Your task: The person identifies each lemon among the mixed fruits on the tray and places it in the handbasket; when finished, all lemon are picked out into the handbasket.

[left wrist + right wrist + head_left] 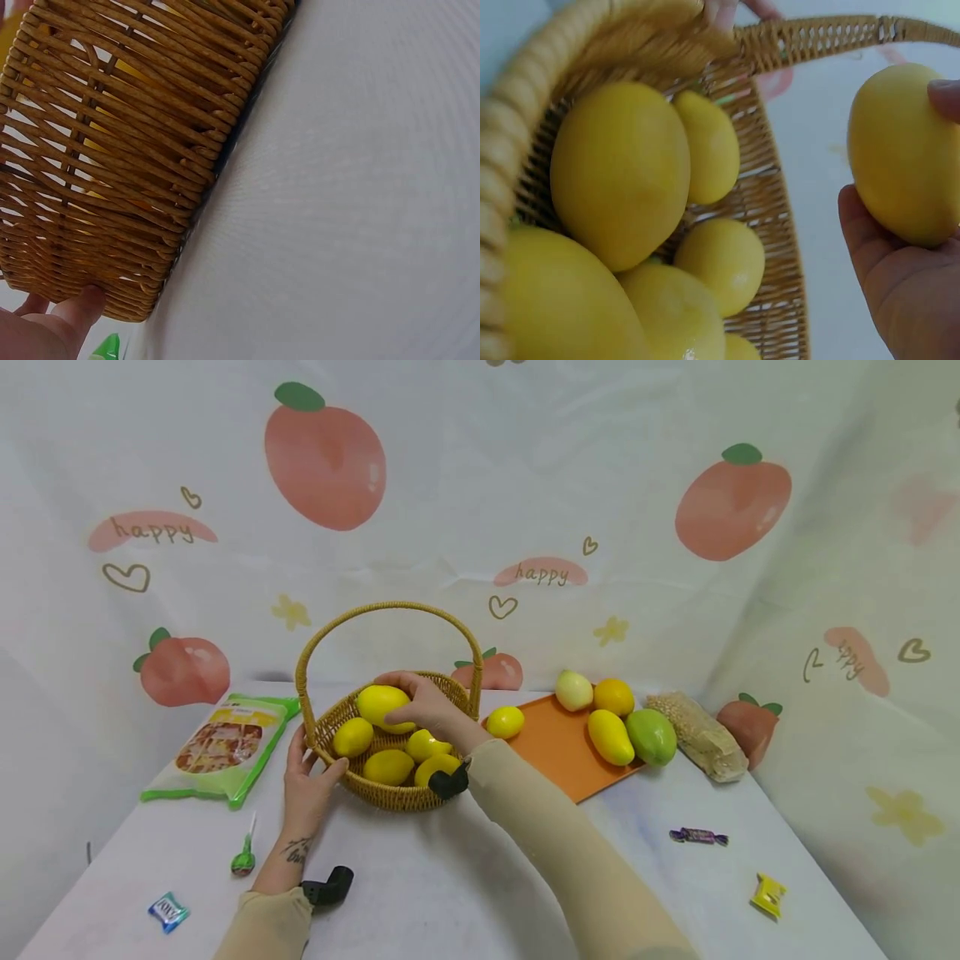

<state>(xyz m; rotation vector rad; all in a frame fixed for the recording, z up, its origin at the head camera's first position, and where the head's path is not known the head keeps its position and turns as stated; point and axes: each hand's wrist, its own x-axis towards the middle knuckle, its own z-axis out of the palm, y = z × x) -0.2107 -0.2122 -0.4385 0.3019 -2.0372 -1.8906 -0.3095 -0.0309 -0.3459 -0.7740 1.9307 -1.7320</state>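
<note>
My right hand (431, 706) grips a large yellow oval fruit (382, 706) above the wicker basket (397, 798). In the right wrist view the fruit (904, 154) lies between thumb and fingers, beyond the basket's rim. My left hand (307, 789) holds the basket's left side near the foot of the handle; in the left wrist view its thumb (86, 304) presses the woven wall. Inside the basket lie several yellow fruits, among them a lemon (353, 737) and a bigger oval one (621, 176). The basket's arched handle (390, 605) stands upright.
An orange tray (543, 752) at right bears a lemon (505, 722), mango (611, 737), orange (613, 697), onion-like item (574, 691) and green fruit (651, 737). Beyond is a bag (701, 735). A food packet (225, 747), lollipop (243, 860) and wrapped candies (168, 912) surround the basket.
</note>
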